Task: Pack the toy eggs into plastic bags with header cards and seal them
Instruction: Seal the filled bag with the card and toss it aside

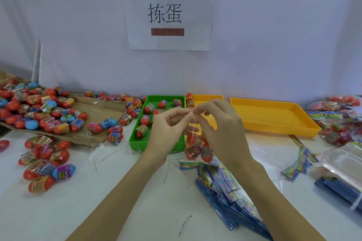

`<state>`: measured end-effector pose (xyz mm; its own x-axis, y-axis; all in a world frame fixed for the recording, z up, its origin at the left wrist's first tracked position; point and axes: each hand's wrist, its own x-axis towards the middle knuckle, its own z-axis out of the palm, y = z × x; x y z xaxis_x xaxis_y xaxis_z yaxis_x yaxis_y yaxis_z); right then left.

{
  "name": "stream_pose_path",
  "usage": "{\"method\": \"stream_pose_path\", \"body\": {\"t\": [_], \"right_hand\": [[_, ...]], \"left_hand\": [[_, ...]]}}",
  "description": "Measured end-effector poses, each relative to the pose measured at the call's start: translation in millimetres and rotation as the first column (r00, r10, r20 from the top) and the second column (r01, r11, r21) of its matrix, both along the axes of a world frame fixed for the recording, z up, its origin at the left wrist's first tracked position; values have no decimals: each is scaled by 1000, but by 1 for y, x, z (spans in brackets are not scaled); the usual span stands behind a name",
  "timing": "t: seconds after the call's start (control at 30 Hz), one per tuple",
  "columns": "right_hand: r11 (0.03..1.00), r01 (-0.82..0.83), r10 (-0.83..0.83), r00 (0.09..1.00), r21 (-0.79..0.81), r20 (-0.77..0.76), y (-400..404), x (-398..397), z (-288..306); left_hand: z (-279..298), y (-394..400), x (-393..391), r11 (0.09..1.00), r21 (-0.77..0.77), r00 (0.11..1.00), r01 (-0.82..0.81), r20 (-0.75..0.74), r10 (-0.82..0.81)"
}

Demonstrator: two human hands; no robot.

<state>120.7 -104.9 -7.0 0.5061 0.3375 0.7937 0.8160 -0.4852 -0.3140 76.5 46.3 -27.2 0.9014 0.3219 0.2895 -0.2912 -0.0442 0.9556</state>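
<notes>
Fingertips of both hands, left hand (168,123) and right hand (217,123), pinch together on the mouth of a clear plastic bag (195,143) hanging with toy eggs (193,152) inside.

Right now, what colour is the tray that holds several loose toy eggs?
Green. The tray with loose toy eggs shows best in the head view, left of the two yellow ones.

Setting: toy-packing workstation, hand assembly line.
White table (137,191) against plain wall; printed paper sign (169,13) posted above; perforated sorting trays, green (154,100) and yellow (274,115); loose toy eggs (39,107) heaped on flattened cardboard (98,107); header cards (221,180) stacked.
</notes>
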Motion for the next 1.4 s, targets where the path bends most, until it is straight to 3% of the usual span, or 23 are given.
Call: {"method": "stream_pose_path", "body": {"t": [0.17, 0.37, 0.53, 0.7, 1.03, 1.27, 1.4], "right_hand": [[999, -1, 2, 1000, -36, 10, -3, 4, -3], [997, -22, 30, 994, -80, 102, -8, 11, -4], [997, 8, -4, 998, -74, 58, -6, 10, -6], [991, -98, 96, 995, -94, -32, -9, 11, -5], [990, -131, 123, 985, -52, -122, -12, 17, -7], [992, -115, 122, 970, 42, -212, -11, 16, -7], [985, -173, 167, 964, -15, -208, -14, 16, -4]], "left_hand": [[1, 0, 0, 973, 227, 998, -30, 66, 15], [0, 4, -2, 835, 535, 987, -127, 153, 52], [0, 2, -2, 810, 574, 983, -122, 184, 18], [-2, 5, 0, 807, 576, 985, -130, 169, 38], [0, 5, -2, 659, 736, 968, -158, 247, -43], [2, 5, -3, 668, 726, 966, -166, 256, -38], [2, 6, -3, 678, 716, 967, -167, 254, -31]]}}
